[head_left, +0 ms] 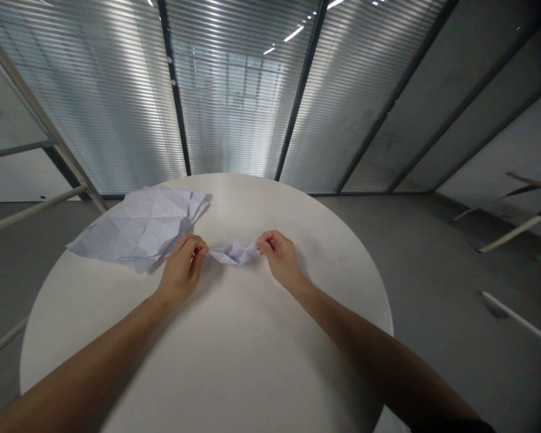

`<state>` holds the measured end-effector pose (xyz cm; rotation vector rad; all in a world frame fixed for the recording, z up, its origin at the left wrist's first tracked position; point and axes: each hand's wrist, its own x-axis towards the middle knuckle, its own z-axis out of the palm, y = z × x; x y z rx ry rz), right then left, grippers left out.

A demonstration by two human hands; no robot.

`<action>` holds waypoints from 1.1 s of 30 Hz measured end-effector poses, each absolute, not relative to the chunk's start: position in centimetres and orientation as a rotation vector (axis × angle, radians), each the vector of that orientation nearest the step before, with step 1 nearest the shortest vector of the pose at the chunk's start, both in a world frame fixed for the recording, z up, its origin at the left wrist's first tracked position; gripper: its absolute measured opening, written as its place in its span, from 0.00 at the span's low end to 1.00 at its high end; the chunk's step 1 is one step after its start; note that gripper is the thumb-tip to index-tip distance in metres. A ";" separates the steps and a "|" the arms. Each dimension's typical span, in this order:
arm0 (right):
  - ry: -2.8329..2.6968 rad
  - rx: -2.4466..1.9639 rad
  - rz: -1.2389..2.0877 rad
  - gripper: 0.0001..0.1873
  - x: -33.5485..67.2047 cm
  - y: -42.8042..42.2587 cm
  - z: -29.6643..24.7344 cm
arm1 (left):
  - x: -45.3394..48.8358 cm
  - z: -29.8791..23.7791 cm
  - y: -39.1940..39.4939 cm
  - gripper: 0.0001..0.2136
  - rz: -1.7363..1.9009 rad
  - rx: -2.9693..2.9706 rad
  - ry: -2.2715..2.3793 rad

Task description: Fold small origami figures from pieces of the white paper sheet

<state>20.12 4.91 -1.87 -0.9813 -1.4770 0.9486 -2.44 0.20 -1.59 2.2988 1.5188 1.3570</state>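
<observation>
Between my two hands a small piece of folded white paper point(235, 253) is stretched sideways, pinched at both ends, its middle bulging into creased facets. My left hand point(183, 265) grips the left tip between thumb and fingers. On the right tip, my right hand point(277, 255) holds a similar pinch. Whether the paper touches the table below cannot be made out. Beside my left hand lie creased white sheets point(146, 222), opened out in a loose pile with a grid of fold lines.
A round white table point(234, 355) carries the paper. Behind it stand glass panels with blinds point(234, 108). A pale metal frame point(40, 210) rises at the left, and pale furniture legs point(514, 234) stand on the grey floor point(433, 270) at the right.
</observation>
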 end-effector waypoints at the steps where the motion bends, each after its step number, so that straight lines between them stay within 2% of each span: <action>1: -1.455 -0.977 0.949 0.09 20.3 5.0 -1.8 | -2.5 -1.6 0.3 0.05 1.377 2.287 1.540; 12: -1.198 -0.892 1.070 0.10 20.2 4.8 -2.5 | -2.5 -1.2 0.6 0.07 1.591 2.087 1.610; 23: -1.496 -0.939 1.020 0.07 21.0 5.0 -2.3 | -2.9 -1.5 0.6 0.07 1.425 2.222 1.595; 29: -1.479 -1.152 0.635 0.08 25.2 7.8 -1.7 | -4.9 -0.5 0.7 0.10 1.445 2.333 1.819; 33: -1.408 -1.407 0.352 0.08 29.2 10.1 -1.8 | -7.8 0.4 1.0 0.17 0.961 2.428 2.214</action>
